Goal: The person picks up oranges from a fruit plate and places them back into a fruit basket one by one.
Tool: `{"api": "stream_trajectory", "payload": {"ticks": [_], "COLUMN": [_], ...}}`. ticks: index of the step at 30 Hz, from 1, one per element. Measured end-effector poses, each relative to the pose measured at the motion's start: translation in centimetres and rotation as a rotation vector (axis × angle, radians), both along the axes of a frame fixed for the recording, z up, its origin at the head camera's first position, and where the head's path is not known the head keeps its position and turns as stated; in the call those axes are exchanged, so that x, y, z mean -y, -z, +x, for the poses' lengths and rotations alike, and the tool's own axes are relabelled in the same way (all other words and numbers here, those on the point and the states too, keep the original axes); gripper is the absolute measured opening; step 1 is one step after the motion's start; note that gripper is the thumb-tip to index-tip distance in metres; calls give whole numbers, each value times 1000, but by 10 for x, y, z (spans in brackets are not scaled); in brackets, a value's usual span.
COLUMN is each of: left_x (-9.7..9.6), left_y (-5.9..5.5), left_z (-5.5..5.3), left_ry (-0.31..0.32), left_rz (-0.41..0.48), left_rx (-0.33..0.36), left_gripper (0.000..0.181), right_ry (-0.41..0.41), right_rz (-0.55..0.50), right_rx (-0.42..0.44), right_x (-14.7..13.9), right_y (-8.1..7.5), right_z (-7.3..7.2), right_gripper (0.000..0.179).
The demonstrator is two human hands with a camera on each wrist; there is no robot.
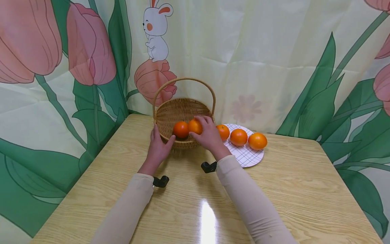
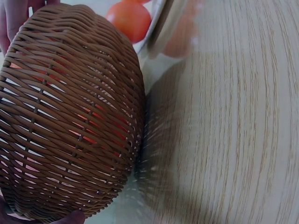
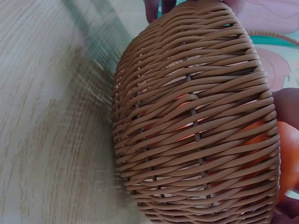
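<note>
A brown wicker basket (image 1: 170, 115) with a tall arched handle stands toward the back of the table. My left hand (image 1: 159, 148) grips its left side, the thumb at the front rim. In my right hand (image 1: 210, 135) is an orange (image 1: 195, 126), held inside the basket's opening near the right side. Another orange (image 1: 181, 129) lies in the basket, just left of the held one. Through the weave in the left wrist view, orange colour shows behind the basket wall (image 2: 70, 102). The right wrist view has the held orange (image 3: 288, 154) at the rim, partly hidden by the wicker.
Right of the basket, a white checked plate (image 1: 248, 159) carries three oranges (image 1: 239, 137) in a row, the rightmost at its edge. Behind the wooden table (image 1: 289, 189) hangs a curtain (image 1: 259, 67) printed with tulips and a rabbit.
</note>
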State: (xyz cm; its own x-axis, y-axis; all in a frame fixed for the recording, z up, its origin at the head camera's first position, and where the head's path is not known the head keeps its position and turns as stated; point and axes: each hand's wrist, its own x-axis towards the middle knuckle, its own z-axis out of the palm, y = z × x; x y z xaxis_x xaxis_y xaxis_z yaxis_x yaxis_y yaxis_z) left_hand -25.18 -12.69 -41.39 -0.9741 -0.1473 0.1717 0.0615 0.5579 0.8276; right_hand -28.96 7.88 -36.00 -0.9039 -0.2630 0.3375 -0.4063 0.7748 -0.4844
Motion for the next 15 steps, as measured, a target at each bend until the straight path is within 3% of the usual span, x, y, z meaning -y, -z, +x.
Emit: {"api": "stream_trajectory", "payload": {"ticks": [15], "left_x": [-1], "left_y": [1], "left_z": [0], "left_ry": [-10], "left_rz": [-4], "left_rx": [-5], "left_gripper": [98], "right_ry": [-5], "right_rz": [-50], "right_rx": [-23], "right_x": [-9], "right_y": [5], "right_z": [5], "right_gripper": [52]}}
